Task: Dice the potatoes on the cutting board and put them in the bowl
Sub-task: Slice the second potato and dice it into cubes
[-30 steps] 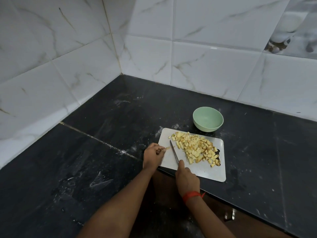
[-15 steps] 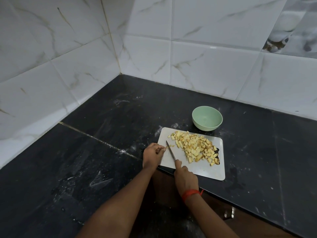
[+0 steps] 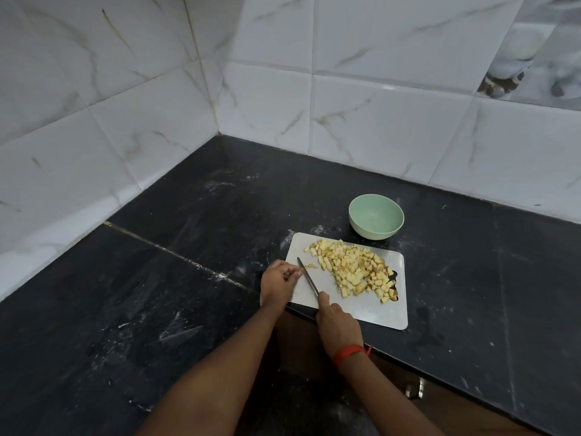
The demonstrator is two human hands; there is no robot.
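Pale yellow potato dice (image 3: 352,272) lie heaped on the far and right part of a white board (image 3: 371,313), which sits at the front edge of a black stone counter (image 3: 157,294). A mint-green bowl (image 3: 374,232), round and empty, stands just beyond the board's far edge. The right hand (image 3: 336,325) is wrapped round the handle of a thin knife (image 3: 308,278), whose narrow blade slants across the board's left side, tip pointing away. The left hand (image 3: 278,286) rests at the board's left edge, fingers curled together beside the blade; whether they pinch a last scrap is too small to tell. A few crumbs lie just right of the blade. The dice look small, light, firm and damp, likely to slip and scatter. They would probably go best scooped in cupped handfuls, or swept off the board while it is tilted by its edges. The board looks thin, stiff and smooth. The counter is matt and smeared with white dust; glossy marbled tiles (image 3: 377,105) rise behind.
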